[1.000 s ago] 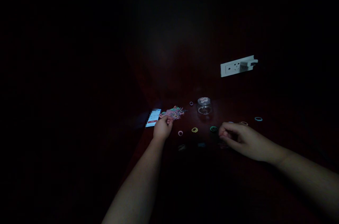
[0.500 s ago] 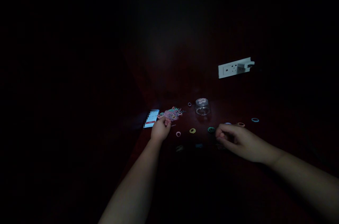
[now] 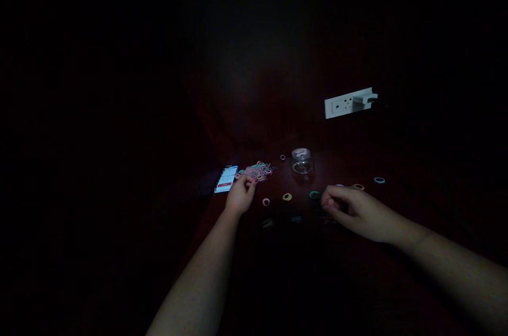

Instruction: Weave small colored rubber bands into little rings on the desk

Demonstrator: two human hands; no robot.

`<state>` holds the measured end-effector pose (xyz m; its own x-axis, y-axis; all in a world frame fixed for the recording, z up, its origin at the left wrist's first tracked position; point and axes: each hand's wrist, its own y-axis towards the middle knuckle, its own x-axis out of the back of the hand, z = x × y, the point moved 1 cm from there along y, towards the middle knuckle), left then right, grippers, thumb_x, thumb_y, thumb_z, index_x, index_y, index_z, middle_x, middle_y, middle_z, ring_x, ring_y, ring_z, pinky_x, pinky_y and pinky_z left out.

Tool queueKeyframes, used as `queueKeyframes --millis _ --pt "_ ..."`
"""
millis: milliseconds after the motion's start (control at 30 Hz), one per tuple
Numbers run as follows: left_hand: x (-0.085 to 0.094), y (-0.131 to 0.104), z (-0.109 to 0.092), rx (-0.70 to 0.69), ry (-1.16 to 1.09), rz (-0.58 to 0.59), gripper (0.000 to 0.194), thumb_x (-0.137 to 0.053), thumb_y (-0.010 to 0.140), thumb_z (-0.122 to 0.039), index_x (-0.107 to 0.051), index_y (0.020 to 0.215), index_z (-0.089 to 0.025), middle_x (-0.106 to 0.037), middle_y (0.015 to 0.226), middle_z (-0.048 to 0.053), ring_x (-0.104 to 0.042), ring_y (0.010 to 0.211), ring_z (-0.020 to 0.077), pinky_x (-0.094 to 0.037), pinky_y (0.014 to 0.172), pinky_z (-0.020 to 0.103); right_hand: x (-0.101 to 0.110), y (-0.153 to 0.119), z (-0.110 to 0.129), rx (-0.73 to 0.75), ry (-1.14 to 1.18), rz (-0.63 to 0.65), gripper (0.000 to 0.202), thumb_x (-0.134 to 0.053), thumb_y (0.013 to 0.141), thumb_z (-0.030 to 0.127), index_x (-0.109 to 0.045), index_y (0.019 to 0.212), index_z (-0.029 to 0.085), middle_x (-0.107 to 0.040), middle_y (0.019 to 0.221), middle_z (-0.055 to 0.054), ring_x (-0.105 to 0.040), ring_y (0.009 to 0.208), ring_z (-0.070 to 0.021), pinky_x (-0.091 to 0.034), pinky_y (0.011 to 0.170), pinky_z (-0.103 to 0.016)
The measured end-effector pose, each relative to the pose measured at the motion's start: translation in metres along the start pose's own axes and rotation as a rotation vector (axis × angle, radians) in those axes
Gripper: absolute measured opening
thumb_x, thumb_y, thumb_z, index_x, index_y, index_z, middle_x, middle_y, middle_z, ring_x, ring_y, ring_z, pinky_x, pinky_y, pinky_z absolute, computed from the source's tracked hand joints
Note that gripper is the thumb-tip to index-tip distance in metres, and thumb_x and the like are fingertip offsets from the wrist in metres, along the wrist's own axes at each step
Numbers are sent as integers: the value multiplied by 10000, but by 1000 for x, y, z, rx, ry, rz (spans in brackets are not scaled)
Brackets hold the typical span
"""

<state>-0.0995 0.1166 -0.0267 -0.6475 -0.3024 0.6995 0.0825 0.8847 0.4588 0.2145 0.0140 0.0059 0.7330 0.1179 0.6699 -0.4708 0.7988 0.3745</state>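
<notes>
On the dark red table, my left hand [image 3: 241, 196] is at the near edge of a heap of small coloured bands and clips [image 3: 259, 171], its thumb and forefinger closed at the heap. Whatever they may pinch is too small to make out. My right hand [image 3: 349, 210] hovers with curled fingers, thumb near the fingertips, just right of a green ring group [image 3: 314, 195]; its contents are hidden. Left of that lie yellow rings [image 3: 287, 197] and a pink ring [image 3: 265, 201]. An orange ring [image 3: 359, 187] shows behind my right hand, and a blue ring [image 3: 379, 180] lies farther right.
A lit phone [image 3: 226, 179] lies left of the heap. A clear lidded jar [image 3: 302, 162] stands behind the rings, with a small pale ring [image 3: 282, 157] beside it. Dim clips [image 3: 268, 223] lie nearer. A socket strip [image 3: 348, 103] with a plug is on the wall.
The view has shifted slightly. My left hand's fingers have moved a little at the heap's edge, while my right hand has stayed nearly in place.
</notes>
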Motion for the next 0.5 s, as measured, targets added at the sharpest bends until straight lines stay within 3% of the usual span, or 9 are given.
queueKeyframes --millis 267,500 --pt "0 -3 -12 -89 17 -25 92 -551 876 -256 -623 868 -198 -649 826 17 -615 797 161 -490 781 278 0 0 -1 -12 -4 14 133 -515 900 292 -554 803 209 -587 685 -1 -501 595 -136 -400 551 -263" --pt "0 -5 -24 -189 26 -46 86 -598 872 -243 -677 878 -211 -685 879 27 -630 869 173 -496 825 289 -1 1 1 -15 3 21 160 -496 909 306 -539 792 206 -582 667 1 -495 580 -132 -393 535 -256"
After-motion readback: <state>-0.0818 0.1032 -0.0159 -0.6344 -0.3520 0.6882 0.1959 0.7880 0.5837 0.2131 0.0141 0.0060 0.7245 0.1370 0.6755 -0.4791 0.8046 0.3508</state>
